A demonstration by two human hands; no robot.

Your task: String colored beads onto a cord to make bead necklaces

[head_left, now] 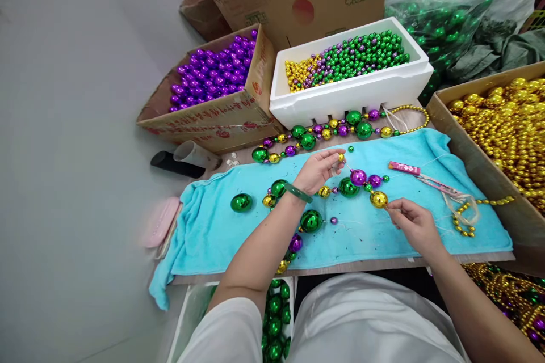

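My left hand [321,170], a green bangle [298,193] on its wrist, pinches a small gold bead [341,157]. A short taut thread runs from there to a shiny purple bead [358,177]. My right hand [411,221] has its thumb and fingertips closed at the edge of a larger gold bead [378,199]. Between the hands lie a large green bead [348,188] and a second purple bead [374,181]. Below my left hand, another green bead [311,220] has loose thread and a small purple bead [334,220] beside it. All rest on a blue towel [255,238].
A finished-looking bead strand [326,134] lies along the back. Pink thread snips [438,184] and gold bead chain [464,229] are at right. Boxes of purple beads [213,71], mixed beads in white foam [349,102] and gold beads [506,119] surround the table.
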